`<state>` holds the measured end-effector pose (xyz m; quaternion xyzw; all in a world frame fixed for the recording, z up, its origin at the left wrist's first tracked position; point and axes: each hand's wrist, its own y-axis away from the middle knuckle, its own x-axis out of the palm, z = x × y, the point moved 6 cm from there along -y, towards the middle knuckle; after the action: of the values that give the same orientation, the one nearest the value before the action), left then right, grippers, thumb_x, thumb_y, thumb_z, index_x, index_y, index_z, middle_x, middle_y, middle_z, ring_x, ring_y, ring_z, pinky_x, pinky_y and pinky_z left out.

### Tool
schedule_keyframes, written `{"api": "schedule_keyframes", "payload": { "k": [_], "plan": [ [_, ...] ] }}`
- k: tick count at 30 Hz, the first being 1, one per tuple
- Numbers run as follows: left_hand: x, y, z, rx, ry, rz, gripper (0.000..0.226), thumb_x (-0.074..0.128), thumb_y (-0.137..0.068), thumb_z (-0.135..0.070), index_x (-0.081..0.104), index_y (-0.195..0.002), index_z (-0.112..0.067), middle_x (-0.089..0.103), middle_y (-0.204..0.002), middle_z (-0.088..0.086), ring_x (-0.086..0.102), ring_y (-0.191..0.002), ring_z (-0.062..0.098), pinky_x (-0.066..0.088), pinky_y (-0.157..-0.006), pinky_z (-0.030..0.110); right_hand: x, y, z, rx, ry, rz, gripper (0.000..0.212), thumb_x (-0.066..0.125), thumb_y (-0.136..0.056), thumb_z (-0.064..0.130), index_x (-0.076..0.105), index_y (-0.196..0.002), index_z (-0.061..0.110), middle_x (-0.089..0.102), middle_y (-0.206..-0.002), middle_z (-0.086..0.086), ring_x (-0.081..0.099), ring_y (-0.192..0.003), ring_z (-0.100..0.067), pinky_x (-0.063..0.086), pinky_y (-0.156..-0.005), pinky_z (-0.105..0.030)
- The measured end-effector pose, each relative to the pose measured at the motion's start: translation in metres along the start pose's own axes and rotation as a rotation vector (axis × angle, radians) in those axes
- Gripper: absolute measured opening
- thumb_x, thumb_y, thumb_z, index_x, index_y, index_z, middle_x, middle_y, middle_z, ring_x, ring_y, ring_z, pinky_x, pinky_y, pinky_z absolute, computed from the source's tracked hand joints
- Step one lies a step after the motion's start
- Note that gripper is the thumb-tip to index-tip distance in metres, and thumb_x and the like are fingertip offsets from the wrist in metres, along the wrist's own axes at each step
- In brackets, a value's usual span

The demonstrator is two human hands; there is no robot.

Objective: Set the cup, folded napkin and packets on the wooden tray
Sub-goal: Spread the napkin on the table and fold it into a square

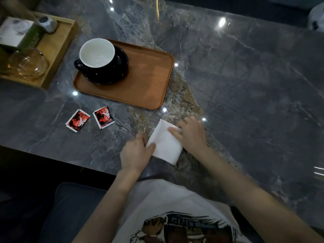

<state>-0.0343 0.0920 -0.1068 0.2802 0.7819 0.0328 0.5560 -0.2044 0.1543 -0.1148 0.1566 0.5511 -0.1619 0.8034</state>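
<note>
A black cup (97, 54) with a white inside stands on a black saucer (121, 69) at the left end of the brown wooden tray (149, 79). Two red packets (77, 120) (103, 117) lie on the grey marble table in front of the tray. A white napkin (165, 143) lies folded near the table's front edge. My left hand (135, 154) pinches its left edge between thumb and fingers. My right hand (190, 133) grips its right edge, thumb lying on top of the paper.
A lighter wooden box tray (59, 41) at the far left holds a glass jar (28, 64), a white-and-green box (15, 32) and a small grey object (47, 23). The table's front edge runs just below my left hand.
</note>
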Motion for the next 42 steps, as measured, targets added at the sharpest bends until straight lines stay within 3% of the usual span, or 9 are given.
{"api": "schedule_keyframes", "payload": {
  "k": [4,7,13,16,26,28,32,38,42],
  "plan": [
    [0.005,0.002,-0.035,0.506,-0.198,-0.189,0.043,0.053,-0.075,-0.021,0.053,-0.117,-0.012,0.058,-0.115,0.015,0.050,-0.104,0.033,0.047,-0.079,0.043,0.005,0.007,-0.003,0.135,0.009,-0.053,0.041,0.043,-0.079,0.054,0.054,-0.077,0.015,0.059,-0.078,-0.006,0.054,-0.077,-0.026,0.040,-0.071,-0.039],
    [0.027,-0.004,-0.042,0.717,-0.333,-0.103,0.051,0.037,-0.088,-0.030,0.043,-0.134,-0.011,0.045,-0.143,0.009,0.027,-0.132,0.021,0.023,-0.105,0.039,0.004,0.009,0.003,0.152,0.053,-0.089,0.038,0.039,-0.080,0.050,0.055,-0.078,0.015,0.059,-0.077,-0.005,0.057,-0.076,-0.026,0.043,-0.068,-0.036],
    [0.042,-0.013,-0.032,0.724,-0.411,-0.034,0.056,0.011,-0.097,-0.037,0.027,-0.141,-0.006,0.022,-0.150,0.004,0.014,-0.138,0.017,0.005,-0.112,0.037,0.006,0.036,0.022,0.157,0.045,-0.120,0.050,0.034,-0.088,0.035,0.055,-0.122,0.004,0.061,-0.124,-0.016,0.056,-0.118,-0.031,0.033,-0.101,-0.039],
    [0.044,-0.013,-0.032,0.739,-0.401,-0.063,0.054,0.023,-0.093,-0.030,0.025,-0.141,-0.006,0.017,-0.150,0.002,0.013,-0.139,0.018,0.002,-0.112,0.037,0.026,0.053,0.033,0.126,0.053,-0.009,0.062,0.014,-0.098,0.042,0.037,-0.137,0.000,0.043,-0.143,-0.018,0.040,-0.134,-0.029,0.017,-0.110,-0.041],
    [0.045,-0.016,-0.031,0.700,-0.332,0.033,0.058,0.018,-0.093,-0.035,0.010,-0.145,-0.010,0.003,-0.153,-0.001,-0.001,-0.143,0.016,0.005,-0.112,0.043,0.040,0.053,0.028,0.185,0.008,0.126,0.069,0.004,-0.097,0.048,0.026,-0.141,0.001,0.032,-0.150,-0.018,0.025,-0.141,-0.025,0.012,-0.114,-0.040],
    [0.044,-0.017,-0.030,0.706,-0.343,0.070,0.059,0.014,-0.092,-0.038,0.003,-0.144,-0.013,-0.004,-0.152,-0.003,-0.005,-0.143,0.015,0.001,-0.114,0.038,0.034,0.054,0.029,0.148,-0.011,0.107,0.071,-0.001,-0.094,0.051,0.013,-0.145,0.003,0.017,-0.155,-0.016,0.006,-0.143,-0.019,0.000,-0.118,-0.038],
    [0.032,-0.007,-0.030,0.681,-0.423,-0.077,0.055,0.024,-0.093,-0.034,0.028,-0.142,-0.008,0.020,-0.151,0.003,0.013,-0.139,0.017,0.002,-0.113,0.037,0.018,0.057,0.022,0.154,-0.061,0.126,0.069,-0.006,-0.083,0.053,-0.023,-0.136,0.012,-0.021,-0.151,-0.002,-0.024,-0.135,-0.008,-0.020,-0.111,-0.032],
    [0.031,0.012,-0.014,0.576,-0.409,-0.081,0.055,0.015,-0.097,-0.035,0.030,-0.142,-0.007,0.031,-0.150,0.007,0.018,-0.139,0.017,0.012,-0.111,0.041,0.024,0.077,0.003,0.212,0.045,0.225,0.092,-0.002,-0.085,0.067,0.016,-0.144,-0.001,0.021,-0.153,-0.018,0.005,-0.142,-0.023,-0.013,-0.112,-0.032],
    [0.040,0.012,-0.006,0.485,-0.341,-0.015,0.059,0.007,-0.096,-0.042,0.018,-0.145,-0.010,0.016,-0.153,0.002,0.016,-0.141,0.016,0.010,-0.112,0.038,0.027,0.082,-0.003,0.248,0.052,0.295,0.090,0.005,-0.088,0.067,0.030,-0.140,-0.003,0.038,-0.146,-0.019,0.022,-0.138,-0.025,-0.005,-0.114,-0.034]
  ]
}}
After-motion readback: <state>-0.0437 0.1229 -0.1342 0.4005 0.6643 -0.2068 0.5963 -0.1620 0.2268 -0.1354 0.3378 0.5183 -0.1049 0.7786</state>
